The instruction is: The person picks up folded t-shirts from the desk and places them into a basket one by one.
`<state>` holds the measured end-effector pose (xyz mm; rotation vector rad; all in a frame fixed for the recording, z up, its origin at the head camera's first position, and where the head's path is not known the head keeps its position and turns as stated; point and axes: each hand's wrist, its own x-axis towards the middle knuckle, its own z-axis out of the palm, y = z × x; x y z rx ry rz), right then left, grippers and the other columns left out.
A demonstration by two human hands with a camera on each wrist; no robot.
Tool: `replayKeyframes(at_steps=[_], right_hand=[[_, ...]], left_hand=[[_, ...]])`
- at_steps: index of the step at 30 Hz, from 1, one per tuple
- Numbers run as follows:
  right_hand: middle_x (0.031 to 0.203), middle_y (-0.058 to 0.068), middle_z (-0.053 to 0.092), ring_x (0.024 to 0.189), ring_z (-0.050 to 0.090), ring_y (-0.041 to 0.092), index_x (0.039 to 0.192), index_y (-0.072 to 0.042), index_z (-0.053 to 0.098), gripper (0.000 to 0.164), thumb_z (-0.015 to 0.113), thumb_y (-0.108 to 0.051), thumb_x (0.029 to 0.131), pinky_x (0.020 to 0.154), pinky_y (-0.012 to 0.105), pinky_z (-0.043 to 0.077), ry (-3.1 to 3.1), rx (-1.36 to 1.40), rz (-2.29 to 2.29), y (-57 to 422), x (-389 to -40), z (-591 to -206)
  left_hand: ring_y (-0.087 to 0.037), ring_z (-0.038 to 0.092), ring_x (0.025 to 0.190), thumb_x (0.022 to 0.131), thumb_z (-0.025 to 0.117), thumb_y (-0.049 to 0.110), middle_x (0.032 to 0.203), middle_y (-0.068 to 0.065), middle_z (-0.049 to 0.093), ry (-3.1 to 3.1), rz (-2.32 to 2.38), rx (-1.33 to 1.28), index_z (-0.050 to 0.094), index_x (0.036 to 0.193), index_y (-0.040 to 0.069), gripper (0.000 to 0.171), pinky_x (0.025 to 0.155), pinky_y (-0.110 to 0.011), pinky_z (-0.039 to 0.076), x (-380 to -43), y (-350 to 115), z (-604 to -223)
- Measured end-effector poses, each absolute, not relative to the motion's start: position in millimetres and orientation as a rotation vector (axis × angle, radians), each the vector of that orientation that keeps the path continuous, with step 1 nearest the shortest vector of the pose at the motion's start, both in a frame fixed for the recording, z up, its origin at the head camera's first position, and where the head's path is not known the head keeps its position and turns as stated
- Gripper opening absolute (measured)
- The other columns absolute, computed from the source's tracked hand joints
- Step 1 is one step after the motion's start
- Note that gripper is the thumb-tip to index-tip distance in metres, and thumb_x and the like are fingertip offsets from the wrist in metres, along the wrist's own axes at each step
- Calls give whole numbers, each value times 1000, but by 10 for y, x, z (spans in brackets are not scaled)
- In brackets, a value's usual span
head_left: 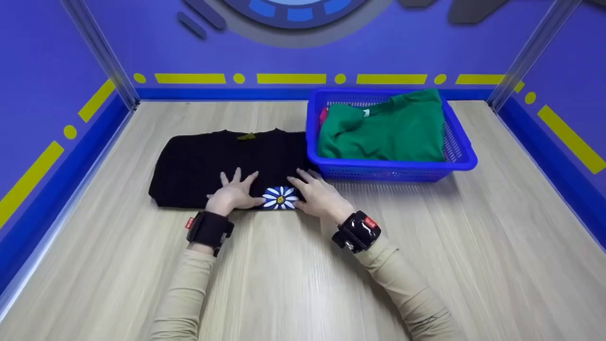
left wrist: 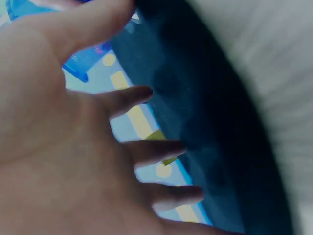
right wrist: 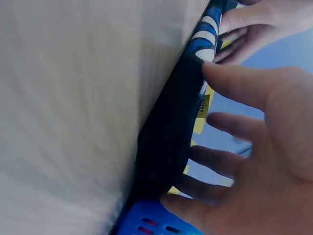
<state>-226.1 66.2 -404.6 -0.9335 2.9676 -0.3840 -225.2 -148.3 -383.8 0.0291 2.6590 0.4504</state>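
A folded black shirt (head_left: 194, 166) lies flat on the table, its neckline toward the back wall and a yellow-green tag (head_left: 246, 136) at the collar. A blue patch with a white daisy (head_left: 280, 198) shows at its near edge. My left hand (head_left: 233, 193) rests on the shirt left of the daisy, fingers spread, thumb beside the print. On the daisy's other side my right hand (head_left: 323, 195) touches the cloth with extended fingers, close to the basket's front corner. Both wrist views show the fingertips against the dark fabric.
A blue plastic basket (head_left: 393, 166) stands at the back right, against the shirt's right end. Inside it lies a green garment (head_left: 383, 132), with a bit of red cloth (head_left: 323, 116) at the left. Blue walls (head_left: 293, 61) enclose the wooden table (head_left: 293, 284) at the back and sides.
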Motion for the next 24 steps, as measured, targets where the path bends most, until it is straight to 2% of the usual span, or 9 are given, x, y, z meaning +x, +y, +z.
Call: replayKeyframes(at_steps=[2, 4, 9, 13, 17, 20, 24], right_hand=[[145, 17, 35, 132, 33, 40, 136, -14, 43, 59, 65, -30, 84, 106, 50, 33, 2929, -898, -336, 660, -2263, -4041], [143, 16, 39, 130, 37, 39, 134, -15, 47, 57, 65, -32, 83, 103, 50, 36, 2916, -891, -295, 656, -2260, -4030], [130, 11, 51, 116, 49, 34, 126, -17, 55, 54, 70, -36, 78, 90, 48, 46, 2907, -930, -225, 651, -2212, -3965], [115, 7, 58, 101, 54, 30, 118, -19, 62, 51, 74, -38, 73, 81, 44, 49, 2878, -977, -183, 648, -2129, -3875], [109, 4, 60, 98, 56, 29, 113, -23, 66, 49, 77, -40, 69, 83, 44, 49, 2820, -982, -182, 645, -2065, -3791], [111, 3, 62, 103, 57, 27, 113, -24, 66, 48, 76, -41, 69, 86, 44, 49, 2802, -975, -211, 650, -2066, -3773], [115, 6, 61, 106, 56, 27, 117, -17, 63, 48, 72, -41, 75, 88, 43, 48, 2882, -1001, -353, 651, -2122, -3823]], left_hand=[[-46, -12, 137, 85, 55, 48, 155, -13, -5, 2624, 438, 10, 13, 147, 32, 77, 89, -81, 10, -2252, -1502, -3851], [-46, -10, 138, 86, 54, 49, 155, -13, -6, 2605, 414, 14, 11, 147, 32, 76, 93, -79, 12, -2244, -1517, -3845], [-55, 1, 134, 83, 59, 47, 152, -22, -1, 2625, 339, 69, 20, 146, 24, 78, 98, -69, 25, -2179, -1511, -3769], [-56, 21, 129, 78, 67, 45, 148, -26, 13, 2641, 283, 96, 32, 141, 17, 78, 97, -62, 35, -2111, -1455, -3688], [-47, 37, 124, 71, 75, 42, 143, -27, 25, 2655, 275, 105, 40, 134, 13, 78, 96, -55, 40, -2035, -1419, -3611], [-45, 34, 129, 69, 76, 43, 146, -27, 23, 2663, 302, 87, 35, 138, 13, 86, 100, -55, 37, -2025, -1438, -3589], [-49, 13, 136, 71, 73, 46, 150, -26, 11, 2671, 351, 39, 20, 146, 16, 96, 102, -63, 28, -2083, -1518, -3618]])
